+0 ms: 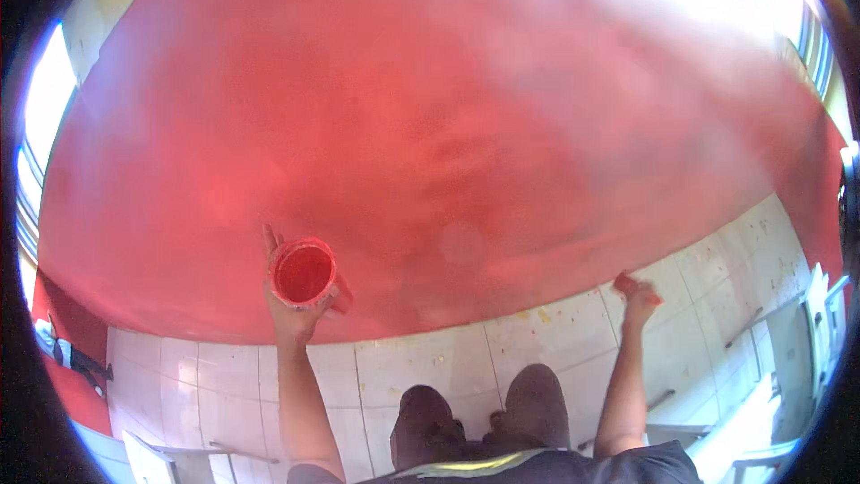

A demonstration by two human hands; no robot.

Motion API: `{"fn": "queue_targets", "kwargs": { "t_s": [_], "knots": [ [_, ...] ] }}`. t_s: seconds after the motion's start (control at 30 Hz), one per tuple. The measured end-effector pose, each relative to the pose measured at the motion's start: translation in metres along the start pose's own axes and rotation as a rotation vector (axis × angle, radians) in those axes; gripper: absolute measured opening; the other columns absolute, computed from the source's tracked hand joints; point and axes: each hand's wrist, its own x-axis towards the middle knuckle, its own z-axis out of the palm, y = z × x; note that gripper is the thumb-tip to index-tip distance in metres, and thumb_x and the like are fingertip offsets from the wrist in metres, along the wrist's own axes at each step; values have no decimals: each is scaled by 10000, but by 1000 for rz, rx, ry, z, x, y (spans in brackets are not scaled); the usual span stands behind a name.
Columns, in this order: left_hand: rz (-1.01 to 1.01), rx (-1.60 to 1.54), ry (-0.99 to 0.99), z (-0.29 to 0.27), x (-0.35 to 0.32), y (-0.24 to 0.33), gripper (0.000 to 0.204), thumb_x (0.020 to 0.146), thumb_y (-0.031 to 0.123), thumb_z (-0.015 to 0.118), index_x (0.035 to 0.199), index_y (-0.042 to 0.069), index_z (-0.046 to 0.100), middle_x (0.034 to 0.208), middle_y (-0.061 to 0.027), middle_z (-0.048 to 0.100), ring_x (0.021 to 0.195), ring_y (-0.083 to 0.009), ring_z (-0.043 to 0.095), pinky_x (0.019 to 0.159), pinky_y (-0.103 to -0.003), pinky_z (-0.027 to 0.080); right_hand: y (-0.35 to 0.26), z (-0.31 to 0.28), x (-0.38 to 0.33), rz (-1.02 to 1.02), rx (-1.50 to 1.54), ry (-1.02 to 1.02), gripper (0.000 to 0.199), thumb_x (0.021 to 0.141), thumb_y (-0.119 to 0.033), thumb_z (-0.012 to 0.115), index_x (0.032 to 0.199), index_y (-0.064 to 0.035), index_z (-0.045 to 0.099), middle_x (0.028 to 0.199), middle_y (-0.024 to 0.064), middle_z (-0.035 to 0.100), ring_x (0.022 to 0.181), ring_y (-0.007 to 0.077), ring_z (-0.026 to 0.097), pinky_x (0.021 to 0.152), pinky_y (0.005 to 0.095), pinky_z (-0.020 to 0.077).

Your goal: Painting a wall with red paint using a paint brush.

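Note:
My left hand (292,315) is closed around a round paint container (344,299), with its thumb side and a raised finger showing at the rim. Red paint (303,273) is visible through the container's open top. Farther right and lower, my right hand (640,301) grips a small paintbrush (624,283) covered in red, its handle mostly hidden by the fingers. In front of both hands spreads a large red wall (430,170), uneven and darker in patches around its middle. The brush appears near the wall's lower edge; I cannot tell whether it touches.
Pale floor tiles (421,363) with scattered spots run along the wall's base. My dark-clothed knees (536,403) are below. White furniture frames (761,421) stand at the lower right and another (148,457) at the lower left. Bright windows (49,99) flank the wall.

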Motion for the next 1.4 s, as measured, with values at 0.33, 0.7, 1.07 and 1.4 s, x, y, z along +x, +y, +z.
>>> {"fn": "queue_targets", "kwargs": {
  "t_s": [0.33, 0.7, 1.07, 1.4],
  "knots": [
    [-160, -44, -114, 30, 42, 150, 1075, 653, 132, 872, 1509, -20, 240, 1112, -102, 630, 1014, -199, 626, 913, -344, 502, 2, -113, -128, 1532, -44, 49, 281, 982, -292, 435, 1126, -85, 560, 1090, 139, 691, 968, 283, 663, 803, 426, 506],
    [-363, -56, -218, 66, -4, 220, 741, 615, 139, 912, 1235, 47, 516, 1133, -74, 624, 1075, -199, 606, 941, -360, 489, -164, -67, -74, 1245, 480, -98, 405, 986, -211, 521, 1373, -105, 470, 1251, 43, 578, 1132, 246, 581, 913, 453, 509],
    [-135, 123, -291, 119, 8, 254, 729, 600, 182, 921, 1204, 44, 537, 1100, -120, 667, 1029, -240, 661, 899, -358, 529, -519, 16, 17, 408, 718, -745, 217, 883, -5, 677, 1085, 6, 600, 1045, 90, 665, 955, 172, 661, 804, 310, 557],
    [-100, 55, -173, 120, -4, 282, 616, 635, 145, 882, 1170, 60, 589, 1122, -93, 648, 1011, -227, 660, 872, -354, 542, -576, 17, -27, 12, 518, -1021, 113, 827, 94, 696, 934, 76, 661, 914, 98, 714, 843, 149, 703, 758, 277, 595]
  ]
}}
